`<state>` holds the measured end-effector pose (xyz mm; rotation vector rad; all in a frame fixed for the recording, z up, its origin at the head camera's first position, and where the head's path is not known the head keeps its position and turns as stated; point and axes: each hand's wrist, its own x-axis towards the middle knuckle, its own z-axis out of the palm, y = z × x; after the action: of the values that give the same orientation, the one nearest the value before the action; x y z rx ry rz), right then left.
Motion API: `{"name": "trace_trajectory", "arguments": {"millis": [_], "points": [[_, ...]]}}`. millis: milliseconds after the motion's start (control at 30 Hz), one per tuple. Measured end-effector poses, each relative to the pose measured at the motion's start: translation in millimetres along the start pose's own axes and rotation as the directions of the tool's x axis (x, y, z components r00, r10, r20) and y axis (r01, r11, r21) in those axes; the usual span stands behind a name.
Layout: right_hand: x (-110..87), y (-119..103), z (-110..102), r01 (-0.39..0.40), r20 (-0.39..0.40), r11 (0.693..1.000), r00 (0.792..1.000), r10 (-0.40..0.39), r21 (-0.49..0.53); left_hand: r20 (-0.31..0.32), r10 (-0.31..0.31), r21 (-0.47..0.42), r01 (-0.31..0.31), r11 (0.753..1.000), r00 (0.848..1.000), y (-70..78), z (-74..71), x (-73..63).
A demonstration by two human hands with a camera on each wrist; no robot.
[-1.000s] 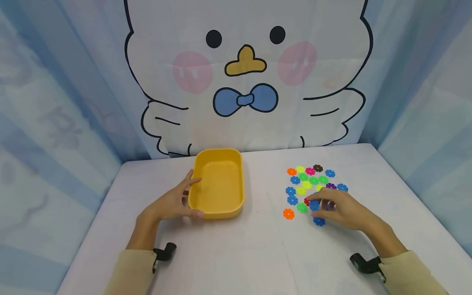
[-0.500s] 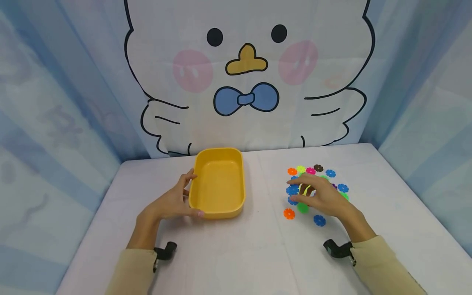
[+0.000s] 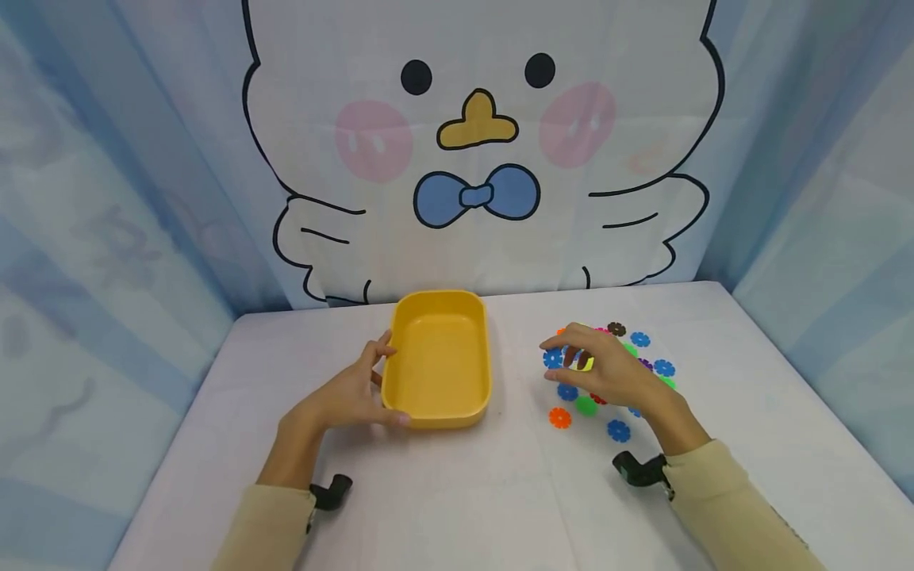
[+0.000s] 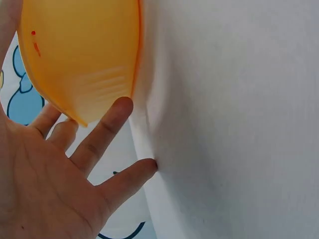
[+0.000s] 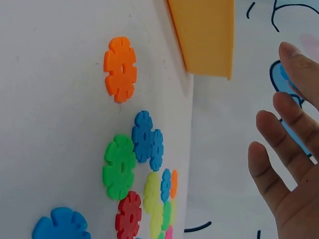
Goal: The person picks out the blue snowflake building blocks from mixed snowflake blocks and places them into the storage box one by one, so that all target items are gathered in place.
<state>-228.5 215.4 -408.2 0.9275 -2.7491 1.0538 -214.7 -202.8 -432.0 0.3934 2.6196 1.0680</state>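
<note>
Blue disc: pinched in the grip of the right hand, above the surface, beside the scattered discs. Left hand: grasping the yellow tray at its left side and near corner.

A white tabletop with faint creases runs back to a pale backdrop. Printed on this is a big white cartoon figure outlined in black, with two round black eyes, pink cheeks, a yellow beak and, below it, a blue bow tie. Small wings stick out at its sides. Pale blue, blurrily patterned curtains flank the tabletop, one at left, one at right.
</note>
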Motion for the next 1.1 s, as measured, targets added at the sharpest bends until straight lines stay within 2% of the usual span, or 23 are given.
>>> {"name": "trace_trajectory", "arguments": {"millis": [233, 500, 967, 1100], "points": [[18.0, -7, 7, 0.029, -0.01, 0.999, 1.0, -0.029, 0.016, -0.026, 0.006, 0.014, -0.006, 1.0, 1.0, 3.6, 3.1, -1.8], [37.5, -17, 16, 0.02, 0.007, 0.999, 1.0, -0.02, 0.033, -0.036, -0.008, 0.029, 0.01, 1.0, 0.999, 7.2, 9.4, -1.8], [78.6, -25, 29, 0.137, 0.013, 0.987, 0.99, -0.138, 0.085, -0.038, -0.018, 0.034, 0.019, 0.999, 0.999, 12.4, 15.3, -3.0], [93.3, -29, 31, 0.129, 0.017, 0.987, 0.991, -0.131, 0.093, -0.042, -0.013, 0.031, 0.014, 0.999, 0.999, 12.9, 17.5, 0.9]]}}
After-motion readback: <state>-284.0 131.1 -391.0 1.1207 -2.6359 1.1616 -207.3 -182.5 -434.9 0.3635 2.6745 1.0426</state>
